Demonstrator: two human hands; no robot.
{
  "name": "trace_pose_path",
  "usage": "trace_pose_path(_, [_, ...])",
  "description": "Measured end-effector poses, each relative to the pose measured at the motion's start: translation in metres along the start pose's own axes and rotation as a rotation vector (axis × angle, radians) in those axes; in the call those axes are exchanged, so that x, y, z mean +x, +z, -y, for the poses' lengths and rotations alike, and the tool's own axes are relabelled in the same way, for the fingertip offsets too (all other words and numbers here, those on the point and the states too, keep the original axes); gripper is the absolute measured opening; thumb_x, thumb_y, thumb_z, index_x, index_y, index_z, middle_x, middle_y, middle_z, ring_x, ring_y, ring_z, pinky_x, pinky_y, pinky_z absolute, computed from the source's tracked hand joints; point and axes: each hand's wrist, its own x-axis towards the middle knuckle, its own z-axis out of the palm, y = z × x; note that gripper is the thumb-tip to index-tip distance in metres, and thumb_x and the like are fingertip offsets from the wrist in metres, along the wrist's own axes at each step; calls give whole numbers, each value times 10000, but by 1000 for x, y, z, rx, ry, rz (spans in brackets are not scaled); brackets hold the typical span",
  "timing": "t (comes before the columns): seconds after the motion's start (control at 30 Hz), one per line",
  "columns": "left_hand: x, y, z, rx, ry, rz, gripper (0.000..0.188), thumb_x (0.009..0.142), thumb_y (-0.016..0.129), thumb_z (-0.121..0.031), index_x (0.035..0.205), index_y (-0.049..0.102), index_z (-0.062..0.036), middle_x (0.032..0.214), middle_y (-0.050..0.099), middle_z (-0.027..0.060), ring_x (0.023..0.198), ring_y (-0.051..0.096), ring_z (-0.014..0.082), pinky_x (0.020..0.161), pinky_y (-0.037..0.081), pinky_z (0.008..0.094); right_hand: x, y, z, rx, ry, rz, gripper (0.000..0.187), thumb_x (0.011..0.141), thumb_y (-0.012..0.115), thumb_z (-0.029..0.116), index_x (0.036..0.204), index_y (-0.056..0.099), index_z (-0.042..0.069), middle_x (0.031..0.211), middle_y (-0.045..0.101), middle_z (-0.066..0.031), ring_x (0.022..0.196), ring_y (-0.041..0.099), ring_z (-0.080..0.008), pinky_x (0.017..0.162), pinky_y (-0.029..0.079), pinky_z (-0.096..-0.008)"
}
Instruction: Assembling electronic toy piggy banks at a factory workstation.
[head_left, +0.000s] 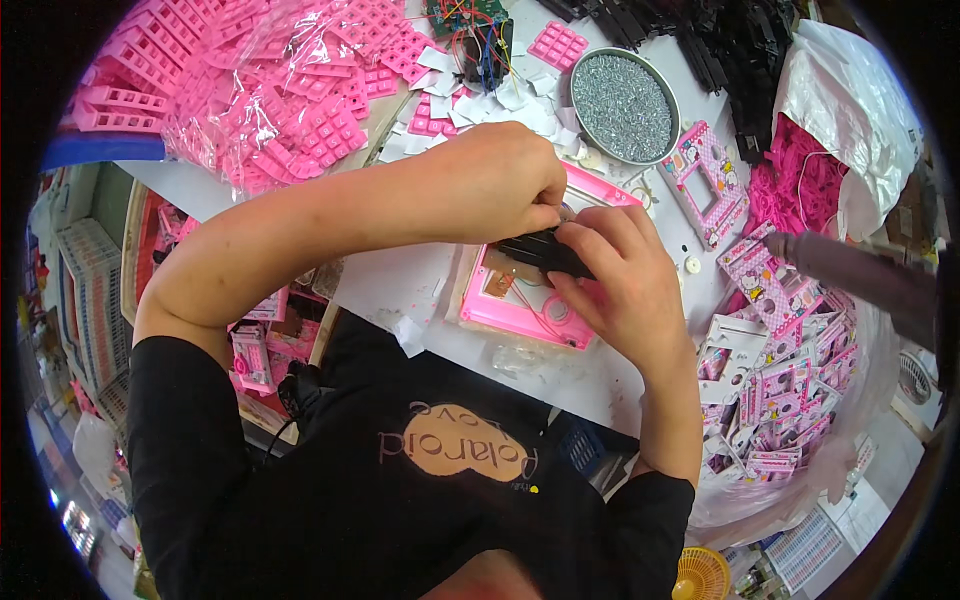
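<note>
My right hand grips a black plastic part between thumb and fingers, over a pink plastic housing. Close beside it, my left hand is curled with its fingertips pressed together at the far side of the black part; what they pinch is hidden. The housing lies on the white table, tilted in view and partly under both hands. Inside its near side show a copper-coloured piece and thin reddish wire. To the right of the housing lies a printed pink faceplate with a rectangular window.
A round tin of small screws stands beyond my hands. Pink keypad pieces in clear plastic pile up at far left. Black parts lie at far right, near a white bag. Printed faceplates fill a bag at right.
</note>
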Motion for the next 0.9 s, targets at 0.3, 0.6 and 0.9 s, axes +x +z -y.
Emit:
trace_pose_path(0.3, [3,6,-3,172,43,61,184,858,658,-192,856,667,-8,791,669,187,789,652,386,733,509,480,-10,10,27,-179,122,-50,466,731,763,73,1176,629,39,1138,623,-113,1018,596,-317,807,550,-403])
trace_pose_path(0.6, [83,-27,5,433,45,-275,193,872,659,-239,824,696,-56,779,684,110,738,656,329,740,496,469,-30,-55,-23,44,193,-908,400,891,655,14,1285,594,-15,1223,658,-142,1076,639,-217,939,521,-356])
trace_pose_path(0.9, [144,12,47,713,173,-52,150,852,669,-248,913,761,-147,881,734,74,933,691,277,854,426,458,15,-120,-85,809,18,-759,524,1012,569,274,1388,438,-65,1249,610,-298,984,688,-334,928,542,-442])
